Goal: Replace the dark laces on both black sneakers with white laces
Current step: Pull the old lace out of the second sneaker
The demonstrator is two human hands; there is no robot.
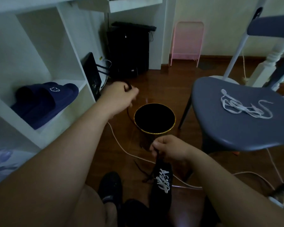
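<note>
Okay, my left hand (120,95) is stretched out above the floor, fingers pinching one end of the dark lace (127,110). Right hand (168,149) hovers over the white-laced sneaker (162,182), fingers pinched on the lace's other part. Spare white lace (243,107) lies on the chair (236,128).

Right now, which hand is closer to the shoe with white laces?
Right. The right hand sits just above the white-laced sneaker; the left hand is far beyond it, past the black bin.
</note>
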